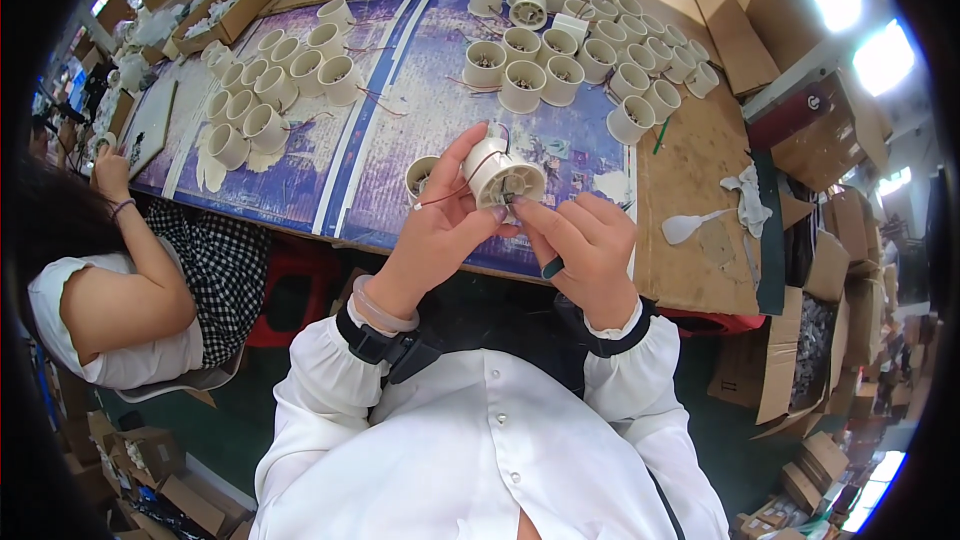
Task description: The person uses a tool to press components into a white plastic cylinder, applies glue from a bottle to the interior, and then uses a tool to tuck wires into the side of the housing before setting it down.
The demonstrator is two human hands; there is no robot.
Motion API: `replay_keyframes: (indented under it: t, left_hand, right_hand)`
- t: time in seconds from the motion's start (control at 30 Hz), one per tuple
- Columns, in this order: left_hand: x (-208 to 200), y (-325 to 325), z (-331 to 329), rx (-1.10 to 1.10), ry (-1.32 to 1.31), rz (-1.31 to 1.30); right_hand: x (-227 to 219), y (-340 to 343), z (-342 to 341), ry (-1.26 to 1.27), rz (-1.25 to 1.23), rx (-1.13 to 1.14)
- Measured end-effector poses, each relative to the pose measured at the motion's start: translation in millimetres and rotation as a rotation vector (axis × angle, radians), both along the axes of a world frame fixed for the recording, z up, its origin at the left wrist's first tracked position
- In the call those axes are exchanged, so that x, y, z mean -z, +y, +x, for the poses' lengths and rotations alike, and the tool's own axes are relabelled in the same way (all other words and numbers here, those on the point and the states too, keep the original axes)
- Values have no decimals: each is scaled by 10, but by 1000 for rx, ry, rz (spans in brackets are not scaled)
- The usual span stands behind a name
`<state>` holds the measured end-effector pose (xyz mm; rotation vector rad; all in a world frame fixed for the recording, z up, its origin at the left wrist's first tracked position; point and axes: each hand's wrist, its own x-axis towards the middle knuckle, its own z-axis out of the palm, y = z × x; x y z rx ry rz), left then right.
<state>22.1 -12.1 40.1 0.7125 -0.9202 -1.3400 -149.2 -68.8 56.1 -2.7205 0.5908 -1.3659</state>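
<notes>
My left hand [447, 225] is closed around a white plastic cylindrical housing [487, 169], raised just above the table's near edge. Its spoked end, with a dark part at the middle, tilts toward me, and thin wires run along its side. My right hand [580, 245] pinches at that dark centre part with thumb and forefinger; what lies between the fingertips is too small to make out. A dark ring shows on one right finger. Just left of the held housing, another white cup-shaped housing [421, 175] stands on the table, partly behind my left hand.
White housings with wires stand in groups at the left [276, 86], right [563, 81] and far side of the purple-covered table [400, 140]. A white squeeze bottle [690, 227] and a crumpled cloth [747, 198] lie at the right. A co-worker [120, 280] sits at the left. Cardboard boxes [810, 340] stand at the right.
</notes>
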Motion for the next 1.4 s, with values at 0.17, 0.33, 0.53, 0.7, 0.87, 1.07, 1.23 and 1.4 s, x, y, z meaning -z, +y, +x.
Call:
replay_keyframes:
  t: [0.17, 0.33, 0.53, 0.7, 0.87, 1.07, 1.23, 1.4]
  left_hand:
    - [71, 7, 19, -2, -139, -126]
    - [20, 50, 18, 43, -135, -28]
    - [83, 62, -30, -18, -261, -94]
    - [156, 29, -21, -71, -444, -189]
    - [81, 59, -43, -21, -415, -52]
    - [101, 46, -92, 35, -164, -45]
    - [133, 10, -141, 3, -166, -65]
    - [157, 26, -139, -57, -231, -88]
  right_hand:
    - [18, -31, 24, -31, 66, -48]
    - [-124, 17, -32, -65, 368, -194]
    - [-226, -30, 31, -259, 909, -50]
    - [-153, -80, 111, -199, 856, -96]
    - [-158, -68, 209, -382, 1000, -64]
    - [-39, -69, 249, -461, 1008, -79]
    - [-8, -56, 248, -519, 1026, -81]
    - [9, -43, 172, -446, 1048, -110]
